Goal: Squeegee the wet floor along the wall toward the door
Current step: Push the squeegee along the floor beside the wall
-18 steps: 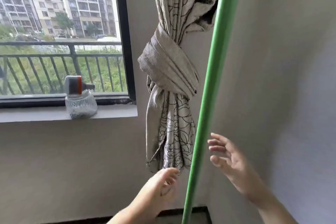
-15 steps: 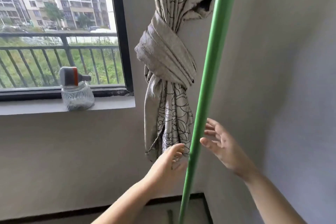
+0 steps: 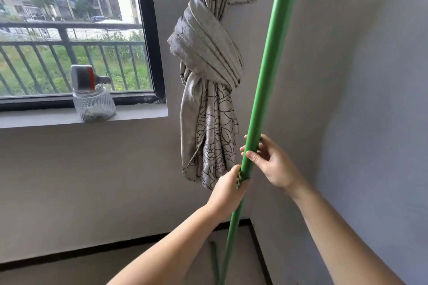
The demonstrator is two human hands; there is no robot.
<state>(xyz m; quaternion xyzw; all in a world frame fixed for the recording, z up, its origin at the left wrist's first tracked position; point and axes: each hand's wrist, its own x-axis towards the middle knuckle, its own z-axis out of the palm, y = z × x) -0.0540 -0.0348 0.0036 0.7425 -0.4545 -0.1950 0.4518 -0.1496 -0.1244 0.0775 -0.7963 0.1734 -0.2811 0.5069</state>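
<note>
Gripping a green pole (image 3: 261, 90) with both hands, low in the corner of the room. Left hand (image 3: 228, 190) closed around the shaft from the left, fingers wrapped out of sight behind it, thumb side toward the camera. Right hand (image 3: 273, 164) just above, on the right of the shaft, thumb pressed across the near face and fingers curled loosely round the far side (a lighter hold than the left, not a full fist). Both forearms bare, reaching in from the near edge.

Leaning up and to the right, from the floor (image 3: 115, 266) near the bottom edge past both hands and out through the top of the view. Down by the floor, a second thin green strip (image 3: 214, 259) just left of the shaft; cannot tell what part of the tool it is, and the squeegee head itself out of frame.

Farther back, behind the hands: a knotted patterned curtain (image 3: 208, 76) hanging in the corner, its lower end level with the left hand. Dark skirting (image 3: 92, 250) running along the base of the grey wall (image 3: 81, 180). Up and to the left, a glass jar (image 3: 93, 104) with a grey and orange nozzle (image 3: 84, 76) resting on its mouth, standing on the window sill (image 3: 139, 114). Beyond the pane, a dark railing (image 3: 69, 46), grass and apartment blocks.
</note>
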